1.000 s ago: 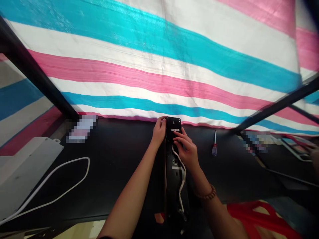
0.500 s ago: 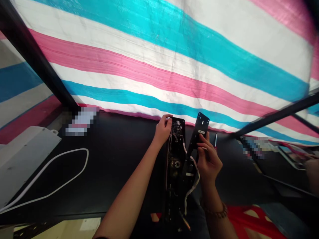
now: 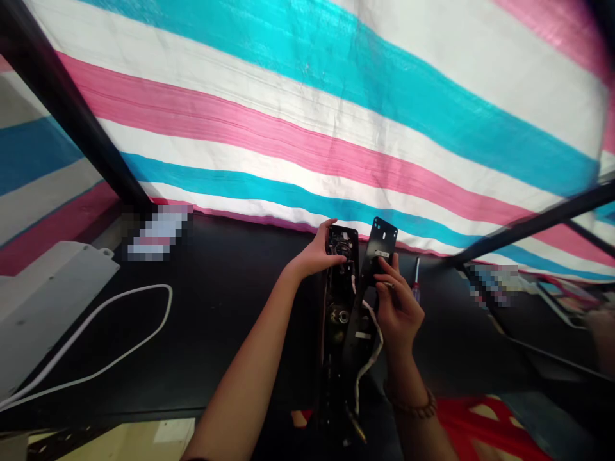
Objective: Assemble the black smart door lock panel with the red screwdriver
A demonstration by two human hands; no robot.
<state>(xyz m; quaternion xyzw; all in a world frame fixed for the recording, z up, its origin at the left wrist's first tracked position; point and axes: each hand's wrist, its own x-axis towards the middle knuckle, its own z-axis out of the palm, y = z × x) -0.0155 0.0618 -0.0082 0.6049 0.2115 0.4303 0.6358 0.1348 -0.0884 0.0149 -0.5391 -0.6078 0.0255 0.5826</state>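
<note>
A long black housing (image 3: pixel 331 358), which looks like an electronic door lock, points away from me with its inside exposed: small parts, thin wires and a round fitting with a square hole (image 3: pixel 342 316). My left hand (image 3: pixel 317 255) grips its far end, thumb across the inside and fingers at the left edge. My right hand (image 3: pixel 398 307) is closed on a black back plate (image 3: pixel 383 237) with a white label, tilted up to the right of the housing. Something small shows at the right fingers, too small to name. A white-wrapped cable (image 3: pixel 376 346) runs down beside the plate.
A screwdriver (image 3: pixel 416 288) lies on the black table (image 3: pixel 216 307) right of my right hand. At left are a grey-white box (image 3: pixel 57 307) and a looped white cable (image 3: pixel 169 307). Striped sheeting (image 3: pixel 288 141) hangs behind. Another person's hand (image 3: pixel 600 326) shows at far right.
The back plate has come off the housing and swung right in my right hand, exposing the inside. My left thumb has since moved over the housing's opening.
</note>
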